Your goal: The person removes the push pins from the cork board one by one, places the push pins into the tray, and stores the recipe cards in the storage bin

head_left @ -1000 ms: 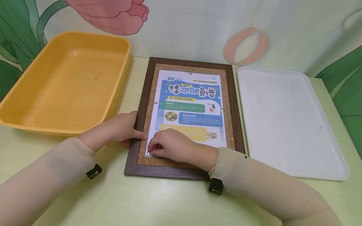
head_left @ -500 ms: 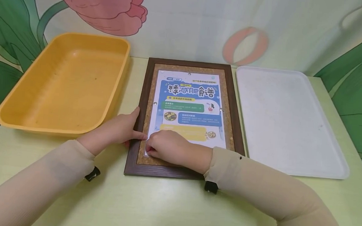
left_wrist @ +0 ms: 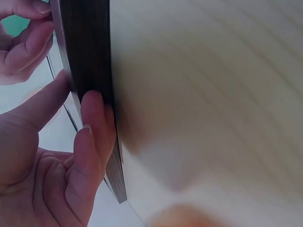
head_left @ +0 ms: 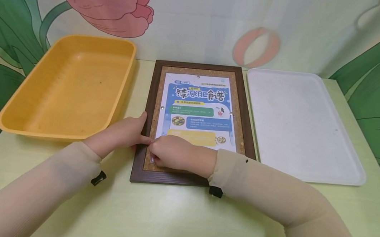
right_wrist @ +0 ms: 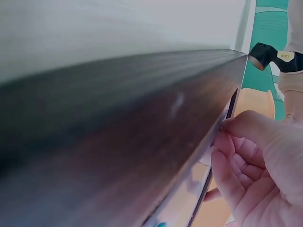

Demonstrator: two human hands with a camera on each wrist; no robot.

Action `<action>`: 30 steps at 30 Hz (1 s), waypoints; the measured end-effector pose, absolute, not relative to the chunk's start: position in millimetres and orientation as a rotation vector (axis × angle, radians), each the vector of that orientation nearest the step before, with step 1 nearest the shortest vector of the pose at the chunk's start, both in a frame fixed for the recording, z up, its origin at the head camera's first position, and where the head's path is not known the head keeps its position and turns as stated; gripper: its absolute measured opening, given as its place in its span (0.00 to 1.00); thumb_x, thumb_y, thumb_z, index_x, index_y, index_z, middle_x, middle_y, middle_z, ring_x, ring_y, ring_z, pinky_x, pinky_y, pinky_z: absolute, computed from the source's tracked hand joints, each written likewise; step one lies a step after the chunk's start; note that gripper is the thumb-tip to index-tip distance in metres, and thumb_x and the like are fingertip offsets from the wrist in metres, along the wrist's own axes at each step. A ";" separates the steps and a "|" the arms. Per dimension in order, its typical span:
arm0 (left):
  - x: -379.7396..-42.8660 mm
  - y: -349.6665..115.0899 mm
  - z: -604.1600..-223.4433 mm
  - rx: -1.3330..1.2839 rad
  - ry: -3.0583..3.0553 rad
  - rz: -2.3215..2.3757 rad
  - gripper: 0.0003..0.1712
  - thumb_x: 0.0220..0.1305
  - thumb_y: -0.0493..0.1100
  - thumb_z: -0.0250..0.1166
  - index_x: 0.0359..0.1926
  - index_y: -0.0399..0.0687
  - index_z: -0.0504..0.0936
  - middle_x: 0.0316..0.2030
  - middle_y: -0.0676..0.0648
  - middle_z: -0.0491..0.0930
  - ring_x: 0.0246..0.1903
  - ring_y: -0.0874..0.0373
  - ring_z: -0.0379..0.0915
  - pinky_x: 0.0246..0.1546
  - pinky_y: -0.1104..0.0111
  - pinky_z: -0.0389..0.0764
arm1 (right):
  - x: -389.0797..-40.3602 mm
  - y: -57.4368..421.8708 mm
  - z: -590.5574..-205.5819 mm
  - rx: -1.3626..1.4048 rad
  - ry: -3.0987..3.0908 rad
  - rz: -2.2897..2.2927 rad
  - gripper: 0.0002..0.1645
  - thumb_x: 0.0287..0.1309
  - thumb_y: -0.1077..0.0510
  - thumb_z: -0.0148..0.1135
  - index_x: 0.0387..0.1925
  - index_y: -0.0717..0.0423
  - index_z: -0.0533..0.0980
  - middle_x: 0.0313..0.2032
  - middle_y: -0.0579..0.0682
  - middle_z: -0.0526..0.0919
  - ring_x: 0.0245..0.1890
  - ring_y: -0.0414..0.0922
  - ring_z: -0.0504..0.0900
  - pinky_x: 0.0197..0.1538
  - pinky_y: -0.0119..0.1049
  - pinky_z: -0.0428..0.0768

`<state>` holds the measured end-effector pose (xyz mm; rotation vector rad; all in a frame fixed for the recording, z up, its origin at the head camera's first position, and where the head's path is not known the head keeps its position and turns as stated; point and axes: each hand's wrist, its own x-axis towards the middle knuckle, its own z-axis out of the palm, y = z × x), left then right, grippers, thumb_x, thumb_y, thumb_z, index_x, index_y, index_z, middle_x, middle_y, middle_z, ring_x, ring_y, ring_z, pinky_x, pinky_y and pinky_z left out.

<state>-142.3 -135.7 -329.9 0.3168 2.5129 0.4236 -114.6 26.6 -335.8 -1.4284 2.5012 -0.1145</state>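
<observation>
A dark wooden-framed corkboard [head_left: 170, 178] lies on the table, bearing a blue and white printed poster [head_left: 197, 113]. My left hand [head_left: 126, 132] grips the board's left edge. Its thumb [left_wrist: 45, 104] reaches the top face, and its fingers [left_wrist: 94, 137] lie against the outer side. At the poster's lower left corner, my right hand [head_left: 173, 152] pinches with curled fingers where a silver thumbtack showed earlier; the fingers now hide it. Its thumb and fingertips [right_wrist: 225, 175] meet close over the board. More silver thumbtacks sit at the poster's top [head_left: 198, 76] and left edge [head_left: 162, 107].
Left of the board stands a deep yellow plastic basin [head_left: 127, 90]. A shallow white tray [head_left: 300, 128] lies to the right. Behind the pale table [head_left: 159, 213] hangs a curtain [head_left: 194, 29] printed with flowers and leaves.
My right hand has shifted slightly left at the poster's lower left corner, and its fingers now cover the thumbtack seen there a second ago. The left hand keeps its grip on the board.
</observation>
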 end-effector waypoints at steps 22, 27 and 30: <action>-141.0 -135.1 -327.1 0.351 2.521 0.403 0.58 0.59 0.54 0.65 0.67 0.22 0.37 0.16 0.46 0.75 0.18 0.57 0.70 0.26 0.66 0.67 | -119.1 25.4 -339.9 -1.470 2.460 -0.153 0.04 0.47 0.61 0.62 0.29 0.55 0.77 0.27 0.44 0.79 0.27 0.40 0.77 0.32 0.31 0.74; -140.0 -135.5 -326.6 0.365 2.526 0.395 0.59 0.59 0.55 0.64 0.67 0.21 0.36 0.16 0.46 0.75 0.18 0.56 0.70 0.28 0.65 0.69 | -122.5 34.6 -348.5 -1.403 2.400 -0.472 0.01 0.53 0.62 0.62 0.29 0.54 0.79 0.27 0.44 0.78 0.28 0.38 0.76 0.35 0.28 0.72; -140.2 -136.4 -327.5 0.357 2.523 0.403 0.60 0.58 0.57 0.64 0.67 0.22 0.36 0.17 0.46 0.76 0.19 0.57 0.72 0.33 0.63 0.70 | -123.3 43.5 -356.4 -1.360 2.393 -0.672 0.02 0.57 0.61 0.63 0.31 0.54 0.82 0.29 0.44 0.79 0.31 0.37 0.75 0.38 0.26 0.71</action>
